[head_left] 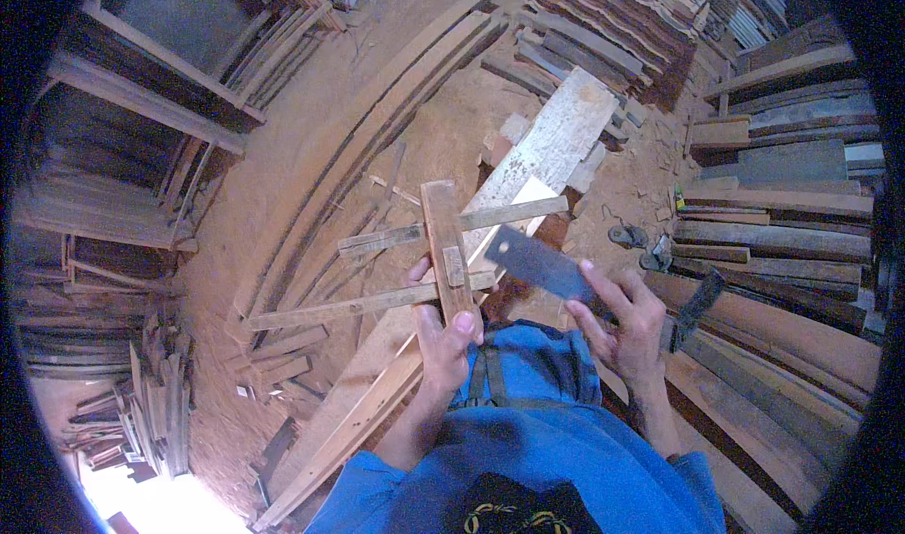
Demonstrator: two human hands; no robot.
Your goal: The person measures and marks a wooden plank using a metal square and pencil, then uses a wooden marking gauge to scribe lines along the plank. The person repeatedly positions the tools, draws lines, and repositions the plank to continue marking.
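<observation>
My left hand [445, 345] is closed around the near end of a wooden marking gauge [441, 215]. The gauge is a reddish-brown block with two long wooden bars [372, 306] crossing it and a small wedge in its face. In my right hand [630, 325] is what looks like a try square [539, 268]. Its wide, flat metal blade has a hole near the tip and points toward the gauge; a dark crosspiece shows beyond my fingers. Below the tools runs a pale wooden board [377, 397], lying lengthwise from lower left toward the far right.
A whitish, worn plank [547, 143] extends away from me. Long curved timbers [377, 124] lie on the dusty floor to the left. Stacked boards [773, 232] line the right side, with slab wood [622, 16] piled at the back. Wooden frames [141, 91] stand far left.
</observation>
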